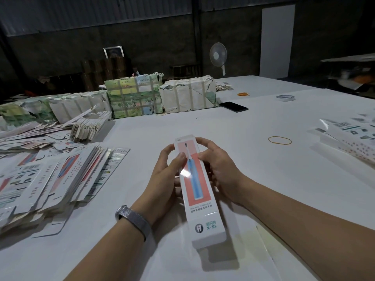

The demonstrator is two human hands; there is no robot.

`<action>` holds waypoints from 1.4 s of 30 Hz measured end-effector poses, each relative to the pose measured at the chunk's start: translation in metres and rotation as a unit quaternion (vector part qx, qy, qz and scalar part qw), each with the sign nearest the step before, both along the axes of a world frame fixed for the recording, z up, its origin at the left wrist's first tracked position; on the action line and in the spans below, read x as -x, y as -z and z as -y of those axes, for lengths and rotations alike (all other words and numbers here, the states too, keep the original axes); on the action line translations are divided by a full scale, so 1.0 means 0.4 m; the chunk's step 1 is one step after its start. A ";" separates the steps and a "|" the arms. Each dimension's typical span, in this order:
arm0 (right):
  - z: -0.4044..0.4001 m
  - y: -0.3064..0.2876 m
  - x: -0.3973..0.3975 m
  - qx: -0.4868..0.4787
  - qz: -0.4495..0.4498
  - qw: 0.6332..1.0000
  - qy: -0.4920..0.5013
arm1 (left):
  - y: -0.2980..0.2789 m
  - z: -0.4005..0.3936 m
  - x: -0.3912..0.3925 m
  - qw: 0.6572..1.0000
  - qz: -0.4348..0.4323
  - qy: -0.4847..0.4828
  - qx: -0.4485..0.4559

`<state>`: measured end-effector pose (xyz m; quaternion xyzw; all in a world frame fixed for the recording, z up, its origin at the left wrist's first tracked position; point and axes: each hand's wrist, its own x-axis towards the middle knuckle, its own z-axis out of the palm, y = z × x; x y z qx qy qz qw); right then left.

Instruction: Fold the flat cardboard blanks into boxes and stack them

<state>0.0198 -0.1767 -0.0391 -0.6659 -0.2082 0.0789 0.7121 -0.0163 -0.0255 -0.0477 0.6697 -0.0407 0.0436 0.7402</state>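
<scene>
Right, the white table point(253, 122) is carrying everything: wrapped bundles point(158, 96) sitting at the far edge, a big pile of flat blanks point(50, 175) lying to the person's left, and more printed pieces point(349, 136) lying at the right edge, too blurred to say whether folded. The box point(194, 185) is being held just above the table in front of the person, long axis running away from them. Left hand point(166, 177) is curling round its left side, thumb pressing on the front panel; right hand point(217, 169) is gripping the right side, fingertips reaching toward the far end flap. Judging by this, the body is already squared up and the far end is being closed; the near end is looking open, so the next move is probably calling for tucking that flap, then stacking. Print: a blue toothbrush on a pink panel, "X-S1" reading upside down near the bottom, small text unreadable. A rubber band point(280, 140) is lying well to the right.
</scene>
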 end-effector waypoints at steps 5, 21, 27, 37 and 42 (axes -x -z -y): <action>0.003 0.002 -0.006 -0.016 -0.007 1.000 -0.013 | 0.003 -0.006 -0.001 1.000 -0.005 0.011 -0.002; 0.005 0.015 -0.034 -0.067 -0.056 0.996 0.012 | 0.007 -0.001 0.000 0.997 0.000 0.020 -0.081; 0.006 0.016 -0.032 -0.088 -0.027 0.995 0.047 | -0.001 0.002 0.004 0.996 0.005 0.026 -0.080; 0.006 0.014 -0.035 -0.101 0.009 0.991 0.084 | 0.004 0.014 0.007 0.997 -0.007 0.014 -0.073; 0.008 0.006 -0.031 -0.084 0.026 0.991 0.099 | 0.002 0.010 0.004 0.997 -0.009 0.013 -0.074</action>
